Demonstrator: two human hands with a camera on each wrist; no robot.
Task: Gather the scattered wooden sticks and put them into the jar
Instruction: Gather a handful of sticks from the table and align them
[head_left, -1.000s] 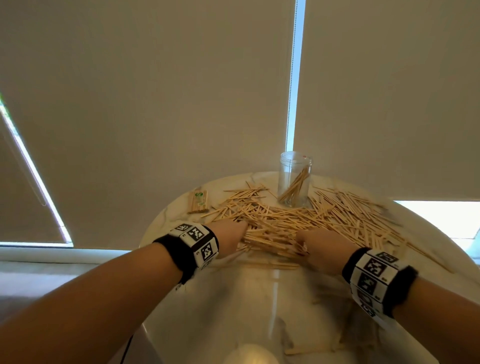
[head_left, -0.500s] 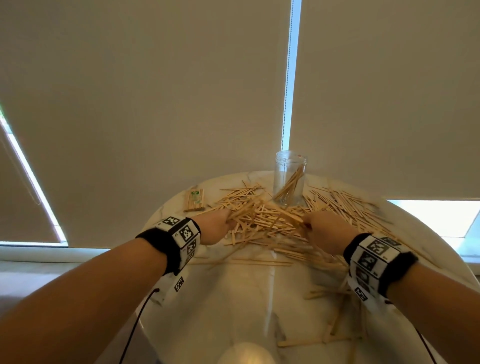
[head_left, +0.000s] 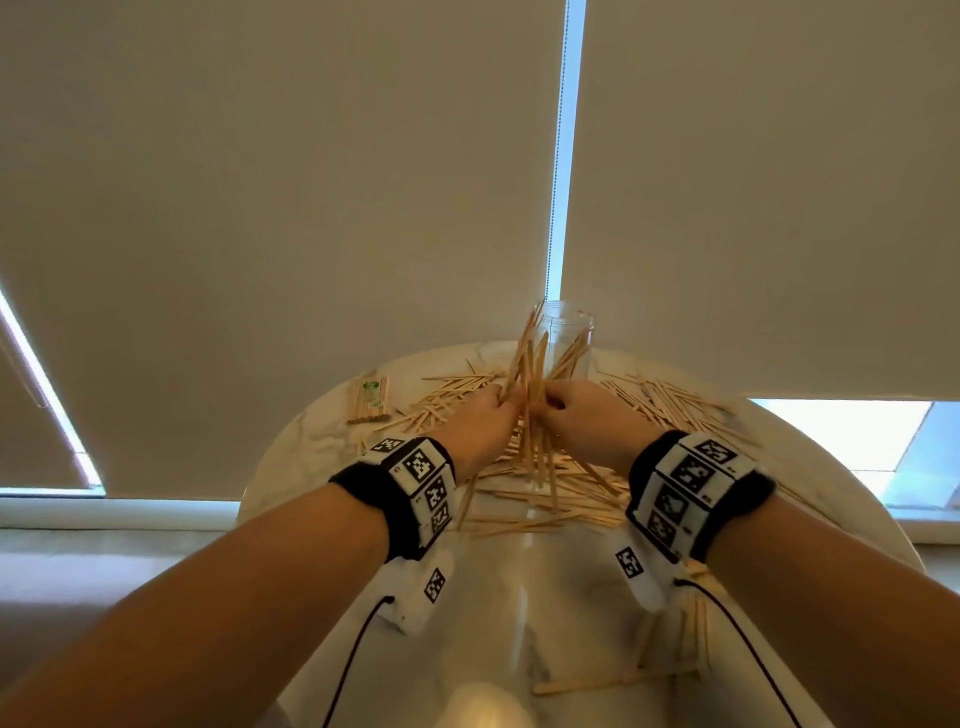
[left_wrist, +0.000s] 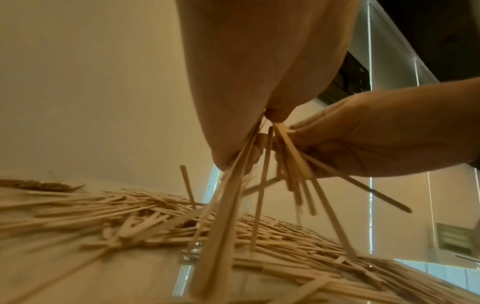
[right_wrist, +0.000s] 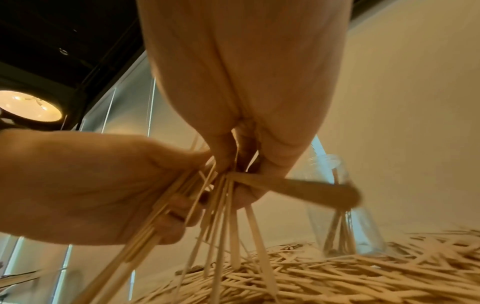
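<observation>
Both hands hold one upright bundle of wooden sticks (head_left: 529, 379) between them above the pile, just in front of the clear jar (head_left: 567, 338). My left hand (head_left: 488, 415) grips the bundle from the left, my right hand (head_left: 579, 415) from the right. The jar stands at the table's far edge with a few sticks leaning inside. In the left wrist view the bundle (left_wrist: 233, 185) fans downward from the left hand (left_wrist: 244, 131), with the right hand (left_wrist: 363, 142) beside it. The right wrist view shows the right hand (right_wrist: 244, 164), the left hand (right_wrist: 91, 185) and the jar (right_wrist: 340, 205). Loose sticks (head_left: 670, 400) cover the table.
The round marble table (head_left: 322, 447) carries a wrapped pack of sticks (head_left: 370, 397) at the far left. A few stray sticks (head_left: 613, 683) lie near the front right. Closed roller blinds (head_left: 291, 182) hang right behind the table.
Both hands closed in from the sides of the pile, gathered sticks together and lifted them upright into a bundle in front of the jar.
</observation>
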